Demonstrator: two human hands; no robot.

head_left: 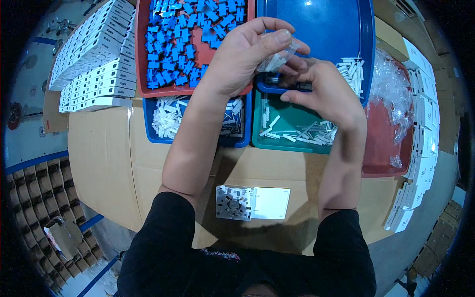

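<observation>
Over the trays at the far side, my left hand (252, 49) is closed on a small clear plastic bag (278, 60) with white pieces inside. Close beside the bag is my right hand (330, 89), its thumb stretched out and apart from the bent fingers; some fingertips are hidden behind the left hand. Nothing shows between that thumb and the fingers. Nearer to me, a square white plastic part (233, 203) with dark slots lies against a flat white panel (271, 203) on the cardboard surface (163, 133).
A red tray (140, 54) holds many blue plastic clips. White anchors and screws lie in a blue tray (148, 129) and a green tray (292, 146). A large blue tray (316, 29) contains white anchors. Clear bags (391, 84) fill a red tray at right. White boxes (94, 54) are stacked at left.
</observation>
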